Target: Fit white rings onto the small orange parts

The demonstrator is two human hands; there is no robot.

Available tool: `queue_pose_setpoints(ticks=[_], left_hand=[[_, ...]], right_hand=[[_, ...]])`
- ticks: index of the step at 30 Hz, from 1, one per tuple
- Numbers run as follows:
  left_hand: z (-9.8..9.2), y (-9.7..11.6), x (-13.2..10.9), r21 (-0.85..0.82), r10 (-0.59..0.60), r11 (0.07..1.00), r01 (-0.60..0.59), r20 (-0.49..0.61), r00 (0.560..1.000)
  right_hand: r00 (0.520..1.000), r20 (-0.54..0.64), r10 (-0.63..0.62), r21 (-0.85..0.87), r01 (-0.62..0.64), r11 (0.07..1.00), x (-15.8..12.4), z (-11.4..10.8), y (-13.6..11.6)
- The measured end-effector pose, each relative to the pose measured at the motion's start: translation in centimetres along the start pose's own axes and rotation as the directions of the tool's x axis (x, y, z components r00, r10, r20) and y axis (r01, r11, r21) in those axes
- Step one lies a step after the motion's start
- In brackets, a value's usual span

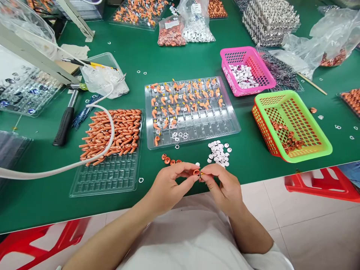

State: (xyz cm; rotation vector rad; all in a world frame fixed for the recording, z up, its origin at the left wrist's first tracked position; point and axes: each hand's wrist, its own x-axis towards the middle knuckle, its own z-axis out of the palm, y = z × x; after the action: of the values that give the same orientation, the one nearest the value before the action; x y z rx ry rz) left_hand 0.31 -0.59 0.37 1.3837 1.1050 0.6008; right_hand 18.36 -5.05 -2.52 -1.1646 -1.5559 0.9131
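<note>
My left hand (171,185) and my right hand (222,185) meet at the near edge of the green table (197,56). Both pinch a small orange ring part (196,172) between their fingertips. Just beyond them lie a few loose orange rings (169,160) and a small heap of white discs (218,153). Further back a clear tray (219,127) holds orange parts in its upper rows. To the left a second clear tray (108,176) carries a pile of orange sticks (112,133).
A green basket (309,148) with orange rings and a pink basket (247,52) with white discs stand at the right. A hammer (65,122), a white hose (56,170), bags of parts and stacked trays lie left and behind. Red stools (320,183) stand below.
</note>
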Motion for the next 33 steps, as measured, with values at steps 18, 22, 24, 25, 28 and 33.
queue_pose_setpoints(ticks=[18,22,24,25,28,33], left_hand=[[-0.1,-0.3,1.4,-0.376,-0.167,0.894,0.244,0.227,0.960],[0.1,-0.4,1.7,-0.388,-0.131,0.896,0.215,0.232,0.964],[0.3,-0.4,1.6,-0.381,-0.131,0.903,0.197,0.192,0.973],[0.4,-0.3,1.6,-0.385,-0.133,0.904,0.186,0.159,0.978],[0.9,-0.2,1.4,-0.416,-0.143,0.896,0.154,0.058,0.988],[1.4,0.0,1.4,-0.434,-0.205,0.886,0.165,-0.045,0.978]], right_hand=[[0.974,0.129,0.185,0.139,-0.203,0.969,1.0,-1.4,-0.1],[0.986,0.120,0.118,0.064,-0.126,0.990,1.1,-1.6,0.0],[0.993,0.094,0.077,0.008,-0.078,0.997,1.0,-1.6,0.0],[0.995,0.077,0.063,-0.019,-0.062,0.998,0.9,-1.5,0.0],[0.998,0.019,0.065,-0.087,-0.063,0.994,0.7,-1.3,-0.2],[0.995,-0.055,0.084,-0.108,-0.090,0.990,0.5,-0.6,-0.3]])
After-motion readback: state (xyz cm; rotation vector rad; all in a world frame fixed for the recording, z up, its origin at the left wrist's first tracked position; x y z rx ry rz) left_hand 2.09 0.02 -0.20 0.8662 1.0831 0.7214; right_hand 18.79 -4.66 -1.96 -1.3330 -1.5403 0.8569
